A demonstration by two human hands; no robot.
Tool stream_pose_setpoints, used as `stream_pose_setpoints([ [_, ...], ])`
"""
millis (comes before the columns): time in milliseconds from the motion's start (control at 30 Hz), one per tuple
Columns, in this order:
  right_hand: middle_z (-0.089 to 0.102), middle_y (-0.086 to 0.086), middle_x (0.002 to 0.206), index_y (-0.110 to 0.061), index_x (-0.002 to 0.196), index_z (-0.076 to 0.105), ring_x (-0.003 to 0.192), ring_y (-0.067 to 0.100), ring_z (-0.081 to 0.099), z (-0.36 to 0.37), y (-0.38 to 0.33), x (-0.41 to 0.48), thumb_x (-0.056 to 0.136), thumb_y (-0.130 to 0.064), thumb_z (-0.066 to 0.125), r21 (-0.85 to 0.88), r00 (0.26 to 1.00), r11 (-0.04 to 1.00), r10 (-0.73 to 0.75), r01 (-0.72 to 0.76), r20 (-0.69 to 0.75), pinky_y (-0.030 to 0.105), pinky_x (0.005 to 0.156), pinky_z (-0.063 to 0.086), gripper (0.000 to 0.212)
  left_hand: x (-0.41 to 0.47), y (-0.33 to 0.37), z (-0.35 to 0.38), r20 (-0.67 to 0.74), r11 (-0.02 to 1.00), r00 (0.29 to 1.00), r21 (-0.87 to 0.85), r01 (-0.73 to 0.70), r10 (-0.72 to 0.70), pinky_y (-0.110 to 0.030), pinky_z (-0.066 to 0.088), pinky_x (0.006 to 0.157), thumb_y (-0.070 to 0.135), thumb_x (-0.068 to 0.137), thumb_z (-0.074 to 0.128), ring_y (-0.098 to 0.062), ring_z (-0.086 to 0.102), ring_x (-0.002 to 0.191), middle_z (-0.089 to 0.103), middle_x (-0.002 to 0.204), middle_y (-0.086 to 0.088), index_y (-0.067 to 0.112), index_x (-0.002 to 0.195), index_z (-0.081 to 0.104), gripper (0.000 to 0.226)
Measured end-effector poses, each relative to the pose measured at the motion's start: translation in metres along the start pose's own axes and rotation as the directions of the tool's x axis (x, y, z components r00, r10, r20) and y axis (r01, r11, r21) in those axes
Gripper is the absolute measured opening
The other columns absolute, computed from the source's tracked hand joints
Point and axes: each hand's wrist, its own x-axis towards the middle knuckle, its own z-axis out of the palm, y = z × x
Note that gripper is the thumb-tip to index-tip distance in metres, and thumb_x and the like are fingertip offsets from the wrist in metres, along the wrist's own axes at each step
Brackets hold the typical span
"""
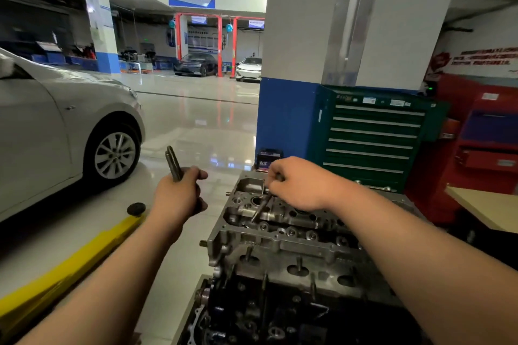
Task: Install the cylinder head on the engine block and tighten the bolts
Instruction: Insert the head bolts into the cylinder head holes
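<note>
Head view is showing the cylinder head [283, 232] sitting on top of the darker engine block [260, 305], low and just right of centre, with its open valve gear facing up. Over its far end the right hand [298, 185] is hovering with its fingers curled tight, pinching the top of a long bolt [260, 209]. That bolt is leaning at a slant, its lower tip resting among the castings near a round bore (whether it is sitting in a hole I cannot tell).

Out to the left, clear of the engine, the left hand [179, 194] is making a fist round a few spare bolts [173, 162], and their dark shanks are sticking up above the thumb.

Beyond the right hand a small battery [269, 158] is standing on the glossy floor against a blue and white pillar [286, 109]. A green tool cabinet [372, 137] with silver drawer pulls is standing just beside the pillar, and a red cabinet [487, 143] is standing further right. On the left a silver car [56, 126] is parked, and a yellow lift arm [70, 263] with a black pad is lying along the floor below it.
</note>
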Motion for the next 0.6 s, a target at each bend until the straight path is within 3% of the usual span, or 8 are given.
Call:
stream_pose_setpoints([
  [100, 0.052, -0.009, 0.075, -0.023, 0.078, 0.052, 0.064, 0.006, 0.047, 0.012, -0.010, 0.012, 0.093, -0.022, 0.046, -0.091, 0.997, 0.994, -0.054, 0.059, 0.055, 0.022, 0.051, 0.032, 0.017, -0.010, -0.022, 0.007, 0.022, 0.979, 0.999, 0.197, -0.053, 0.050, -0.028, 0.042, 0.052, 0.029, 0.094, 0.049, -0.010, 0.050, 0.039, 0.046, 0.046, 0.009, 0.015, 0.086, 0.064, 0.021],
  [167, 0.052, -0.008, 0.077, -0.021, 0.082, 0.054, 0.066, 0.008, 0.048, 0.013, -0.016, 0.018, 0.093, -0.022, 0.047, -0.127, 0.994, 0.988, -0.083, 0.092, 0.069, 0.023, 0.053, 0.034, 0.013, -0.012, -0.029, 0.015, 0.002, 0.962, 0.996, 0.257, -0.089, 0.091, -0.031, 0.045, 0.057, 0.033, 0.094, 0.048, -0.013, 0.057, 0.048, 0.054, 0.055, 0.004, 0.020, 0.082, 0.064, 0.024],
  [333, 0.051, -0.011, 0.080, -0.022, 0.086, 0.053, 0.071, 0.006, 0.048, 0.005, -0.021, 0.024, 0.093, -0.024, 0.047, -0.081, 0.992, 0.990, -0.120, 0.117, -0.031, 0.021, 0.055, 0.035, 0.009, -0.010, -0.028, 0.025, -0.011, 0.971, 0.997, 0.228, -0.074, 0.079, -0.033, 0.042, 0.063, 0.033, 0.097, 0.044, -0.020, 0.054, 0.059, 0.057, 0.065, -0.002, 0.021, 0.083, 0.063, 0.026],
  [467, 0.053, -0.005, 0.084, -0.022, 0.084, 0.050, 0.078, 0.016, 0.050, 0.018, -0.027, 0.029, 0.093, -0.021, 0.046, -0.107, 0.990, 0.985, -0.127, 0.134, 0.064, 0.025, 0.058, 0.036, 0.010, -0.013, -0.030, 0.028, 0.004, 0.977, 0.998, 0.205, -0.066, 0.067, -0.030, 0.039, 0.057, 0.028, 0.099, 0.043, -0.018, 0.051, 0.057, 0.056, 0.063, -0.003, 0.018, 0.085, 0.065, 0.027],
  [600, 0.059, 0.000, 0.095, -0.017, 0.088, 0.054, 0.082, 0.017, 0.051, 0.018, -0.034, 0.035, 0.092, -0.021, 0.047, -0.099, 0.986, 0.982, -0.154, 0.159, 0.059, 0.027, 0.062, 0.038, 0.010, -0.014, -0.030, 0.027, 0.037, 0.957, 0.995, 0.272, -0.099, 0.092, -0.028, 0.039, 0.056, 0.027, 0.100, 0.043, -0.016, 0.054, 0.060, 0.061, 0.066, -0.003, 0.019, 0.082, 0.063, 0.028],
])
